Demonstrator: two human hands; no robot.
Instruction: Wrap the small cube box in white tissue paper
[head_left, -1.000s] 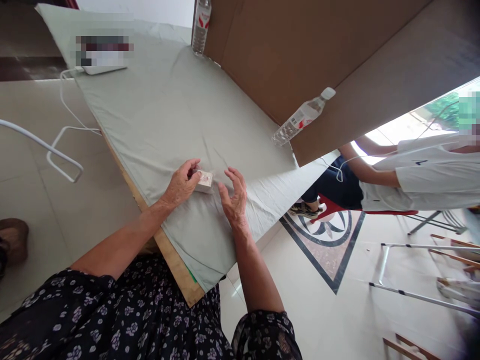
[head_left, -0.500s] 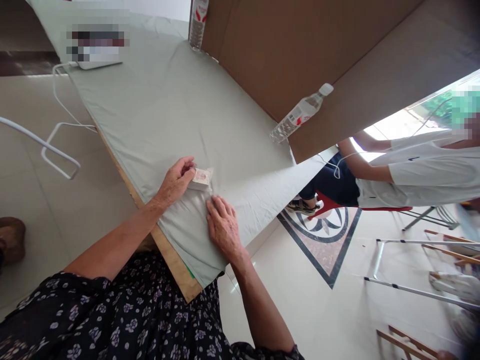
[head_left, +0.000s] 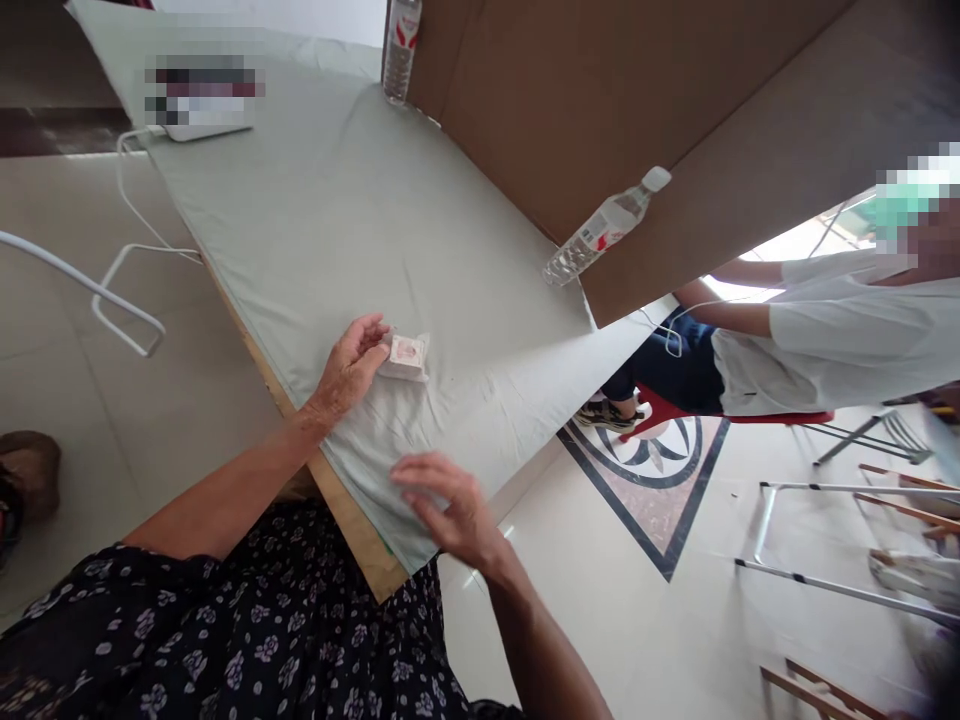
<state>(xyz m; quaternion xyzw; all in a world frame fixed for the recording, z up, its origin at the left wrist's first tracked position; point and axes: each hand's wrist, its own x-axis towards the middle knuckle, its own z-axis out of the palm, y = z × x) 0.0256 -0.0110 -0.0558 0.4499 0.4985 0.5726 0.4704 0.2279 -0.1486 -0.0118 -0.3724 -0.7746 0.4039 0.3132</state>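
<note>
A small white pack [head_left: 406, 353] with a pink print on top, apparently in clear wrapping, lies on the cloth-covered table [head_left: 315, 200]. My left hand [head_left: 351, 365] is at its left end, thumb against the edge and curled fingers just behind; the exact hold is partly hidden. Nearer to me, my right hand [head_left: 446, 500] hovers over the table's near corner, apart from the pack. Its fingers are stretched and spread, and nothing is in it.
A large brown cardboard panel [head_left: 555, 110] stands on the table, with one water bottle [head_left: 607, 228] at its near end and another bottle [head_left: 402, 50] at its far end. A white device [head_left: 206, 130] with a cable sits far left. Right of the table sits a person [head_left: 840, 330].
My right hand has lifted off the cloth and drawn back toward me, its fingers turning to the left. My left hand and the pack have stayed nearly still.
</note>
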